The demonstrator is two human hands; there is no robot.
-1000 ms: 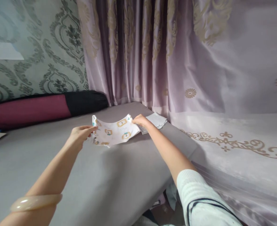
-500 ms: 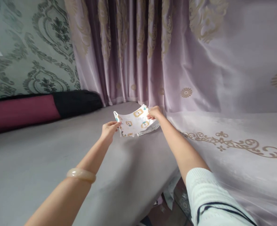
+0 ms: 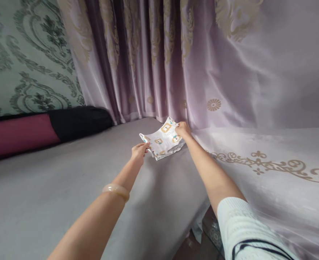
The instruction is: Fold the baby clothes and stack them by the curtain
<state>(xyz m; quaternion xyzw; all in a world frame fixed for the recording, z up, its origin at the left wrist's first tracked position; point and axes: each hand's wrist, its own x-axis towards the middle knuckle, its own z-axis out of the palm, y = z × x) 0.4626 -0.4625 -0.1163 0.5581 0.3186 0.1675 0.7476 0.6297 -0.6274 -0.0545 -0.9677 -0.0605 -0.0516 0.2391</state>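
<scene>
A folded white cloth (image 3: 163,139) with orange and teal animal prints spans the space between my two hands, near the far corner of the bed. My left hand (image 3: 140,151) pinches its left edge between thumb and fingers. At the opposite edge, my right hand (image 3: 183,130) is closed on the cloth, fingertips partly hidden. Another pale, patterned layer (image 3: 171,151) shows beneath the cloth's front edge; whether it is a separate piece I cannot tell. A pale bangle (image 3: 116,191) circles my left forearm.
The grey-sheeted bed (image 3: 53,195) stretches out to the left. A dark red and black long bundle (image 3: 72,122) lies along the wall. Lilac curtains (image 3: 203,72) hang behind and to the right. Past the bed's right edge, the floor (image 3: 194,249) shows below.
My left hand has moved right and the cloth has shifted right with it, now lying over the patterned layer. My right hand keeps its grip. The view has turned slightly.
</scene>
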